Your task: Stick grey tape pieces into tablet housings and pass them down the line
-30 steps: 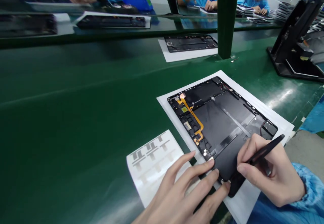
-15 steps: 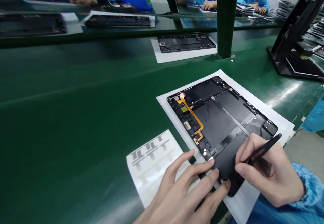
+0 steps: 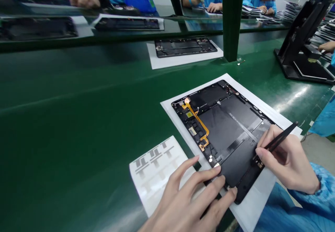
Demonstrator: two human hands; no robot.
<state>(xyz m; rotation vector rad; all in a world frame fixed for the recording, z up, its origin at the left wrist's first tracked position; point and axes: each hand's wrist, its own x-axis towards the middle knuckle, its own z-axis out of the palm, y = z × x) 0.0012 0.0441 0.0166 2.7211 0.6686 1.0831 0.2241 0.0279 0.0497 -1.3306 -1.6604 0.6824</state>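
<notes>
Moved since the earlier frame: right hand [image 3: 288, 158] shifted up and rightward, black tweezers [image 3: 281, 141] now angled over the tablet's right edge.
Tablet: open black tablet rear housing [image 3: 225, 130], flat on a white paper sheet [image 3: 252, 207], an orange flex cable [image 3: 198, 122] running down its left side.
Handling: probably light and fairly stiff, though likely slippery across the smooth black film; cable and small exposed parts likely fragile. Safest hold: the outer frame edges, well away from the cable.
Left hand [image 3: 191, 197]: fingers spread wide, resting on the housing's near edge.
Right fingers: pinched narrow around the tweezers.
Tweezer tips: at a small dark piece [image 3: 258, 161] on the housing; too small to identify.
Nearby: die-cut label sheet [image 3: 154, 176] just beside the left hand, on the green table [image 3: 78, 102].
Farther off: second tablet housing [image 3: 185, 47] on paper; black display stand [image 3: 295, 64].
</notes>
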